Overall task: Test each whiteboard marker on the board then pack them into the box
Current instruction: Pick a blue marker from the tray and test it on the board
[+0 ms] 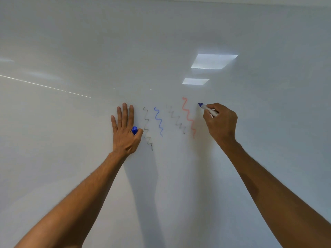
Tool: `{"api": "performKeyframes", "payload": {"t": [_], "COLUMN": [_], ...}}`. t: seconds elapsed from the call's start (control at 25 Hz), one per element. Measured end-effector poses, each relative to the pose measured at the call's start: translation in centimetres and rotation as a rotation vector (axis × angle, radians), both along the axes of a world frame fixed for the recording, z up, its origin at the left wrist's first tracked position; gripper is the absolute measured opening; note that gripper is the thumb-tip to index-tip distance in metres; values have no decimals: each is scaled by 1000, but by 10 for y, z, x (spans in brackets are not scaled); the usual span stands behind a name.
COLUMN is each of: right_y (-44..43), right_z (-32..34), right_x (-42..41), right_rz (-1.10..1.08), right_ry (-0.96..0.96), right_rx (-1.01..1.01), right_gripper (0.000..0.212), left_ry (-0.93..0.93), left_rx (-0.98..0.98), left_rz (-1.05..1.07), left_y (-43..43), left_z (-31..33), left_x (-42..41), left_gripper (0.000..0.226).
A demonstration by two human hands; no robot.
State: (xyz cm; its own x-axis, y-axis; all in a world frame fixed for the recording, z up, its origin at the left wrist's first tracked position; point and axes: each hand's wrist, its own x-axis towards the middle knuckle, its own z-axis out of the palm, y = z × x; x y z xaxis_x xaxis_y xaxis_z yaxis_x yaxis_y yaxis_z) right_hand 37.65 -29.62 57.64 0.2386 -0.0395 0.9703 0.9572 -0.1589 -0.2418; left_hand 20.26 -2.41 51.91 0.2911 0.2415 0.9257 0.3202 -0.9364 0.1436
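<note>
Here, the blue whiteboard marker (207,109) is uncapped and gripped in the right hand (221,120), whose fingers curl around its white barrel. Its blue tip points up and to the left, right at the surface of the whiteboard (71,42); whether it actually touches cannot be told. The tip sits just right of the top of a red squiggle (188,116). Further left run a faint grey-black squiggle (176,120), then a blue squiggle (158,121), then a dark squiggle (147,128), all running down the board. The left hand (123,133) lies flat against the board just left of the dark squiggle, fingers straight and pointing up, while its thumb pinches the blue cap (134,130) against the side of the index finger. Two bright reflections of ceiling lights (214,61) show on the board above the right hand.
</note>
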Motion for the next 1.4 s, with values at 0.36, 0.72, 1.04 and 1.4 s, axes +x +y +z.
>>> {"api": "performKeyframes", "payload": {"t": [0.36,0.72,1.04,1.4], "right_y": [-10,-13,-18,-32], "right_z": [-34,-61,-81,-103], "right_x": [-1,-3,-4,-3], "right_rz": [-66,-120,-115,-53], "right_ry": [33,-24,25,108], "right_rx": [-65,-129,-117,-129], "right_gripper": [10,10,10,13], "left_ry": [35,58,61,53], "left_rx": [-10,-22,-46,-68], "left_rz": [4,-2,-21,-60], "left_y": [-1,-1,-3,-2], "left_z": [1,2,4,5], "left_x": [-5,-7,-9,-12], "left_gripper": [88,87,86,84]}}
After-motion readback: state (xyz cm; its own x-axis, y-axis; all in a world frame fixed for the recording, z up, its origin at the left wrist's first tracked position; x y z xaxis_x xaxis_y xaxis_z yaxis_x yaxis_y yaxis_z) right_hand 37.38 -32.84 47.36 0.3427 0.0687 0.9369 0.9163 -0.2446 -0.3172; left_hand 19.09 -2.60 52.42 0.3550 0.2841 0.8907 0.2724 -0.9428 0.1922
